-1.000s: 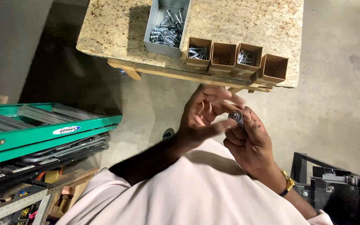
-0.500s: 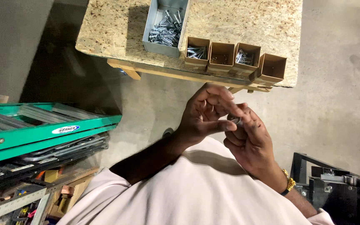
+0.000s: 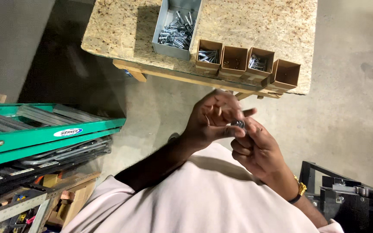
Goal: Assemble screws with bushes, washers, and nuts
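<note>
My left hand [image 3: 210, 121] and my right hand [image 3: 257, 149] meet in front of my chest, fingertips together around a small shiny metal piece [image 3: 238, 124], likely a nut or bolt. Both hands pinch it; most of it is hidden by the fingers. A gold watch sits on my right wrist. Beyond the hands stands a chipboard workbench [image 3: 126, 30] carrying a grey bin of metal bolts [image 3: 175, 30] and a row of several small cardboard boxes [image 3: 234, 60], some holding metal parts.
A green ladder [image 3: 44, 133] lies on its side at the left, over a rack of tools and clutter. A black metal frame [image 3: 346, 194] stands at the lower right. Concrete floor lies between the bench and me.
The hands stay together on the small metal piece; the fingers of my left hand have shifted slightly around it. The view has moved only a little.
</note>
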